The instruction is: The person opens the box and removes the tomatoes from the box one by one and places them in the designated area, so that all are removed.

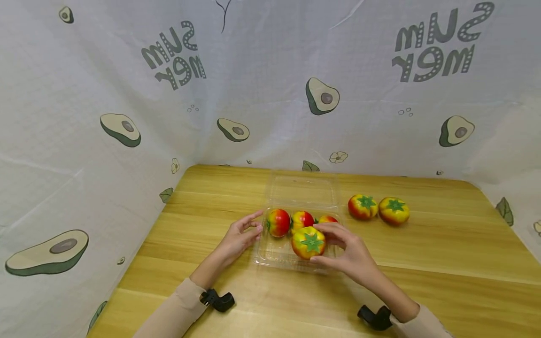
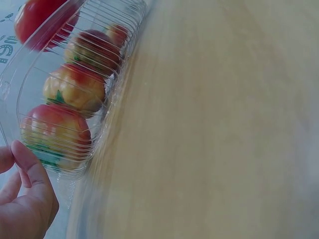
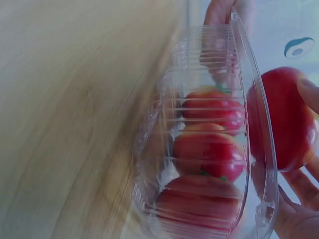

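Note:
My right hand point(image 1: 352, 253) grips a red-and-yellow toy tomato point(image 1: 309, 243) with a green star-shaped top, thumb on the near side and fingers on the far side. It is held over the front of a clear plastic clamshell box point(image 1: 274, 257). Inside the box, a row of three similar tomatoes lies along the back: one at left point(image 1: 278, 223), one in the middle point(image 1: 302, 220), and one at right point(image 1: 327, 219), partly hidden by the right fingers. At the box's left edge, my left hand point(image 1: 236, 239) pinches the rim between thumb and fingers, seen closely in the left wrist view.
The box's clear lid point(image 1: 303, 190) lies folded back behind it. Two more toy tomatoes, one nearer point(image 1: 362, 207) and one farther right point(image 1: 394, 211), sit on the wooden table point(image 1: 444, 244). A white avocado-print cloth point(image 1: 270, 70) hangs behind and beside the table.

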Demonstrator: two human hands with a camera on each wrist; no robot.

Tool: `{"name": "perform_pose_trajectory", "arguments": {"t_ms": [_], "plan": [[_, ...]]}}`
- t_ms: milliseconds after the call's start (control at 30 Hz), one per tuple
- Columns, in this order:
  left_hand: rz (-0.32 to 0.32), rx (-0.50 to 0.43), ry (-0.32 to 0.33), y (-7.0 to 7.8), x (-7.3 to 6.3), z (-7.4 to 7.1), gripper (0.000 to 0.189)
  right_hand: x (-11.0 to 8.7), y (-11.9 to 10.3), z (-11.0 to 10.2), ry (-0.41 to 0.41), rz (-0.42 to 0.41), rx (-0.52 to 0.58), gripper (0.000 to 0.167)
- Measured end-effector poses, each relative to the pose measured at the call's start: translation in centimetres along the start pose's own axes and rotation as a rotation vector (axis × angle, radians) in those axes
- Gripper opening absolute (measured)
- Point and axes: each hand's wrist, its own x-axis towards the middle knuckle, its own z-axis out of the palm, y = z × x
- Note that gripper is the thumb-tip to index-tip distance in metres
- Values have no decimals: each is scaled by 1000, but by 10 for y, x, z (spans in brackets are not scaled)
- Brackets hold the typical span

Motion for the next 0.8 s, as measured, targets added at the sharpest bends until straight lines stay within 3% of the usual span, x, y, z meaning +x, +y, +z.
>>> {"name": "perform_pose_trajectory", "arguments": {"t_ms": [800], "plan": [[-11,7,-3,3,-1,1,53,-10,4,-25,40,3,41,63]]}}
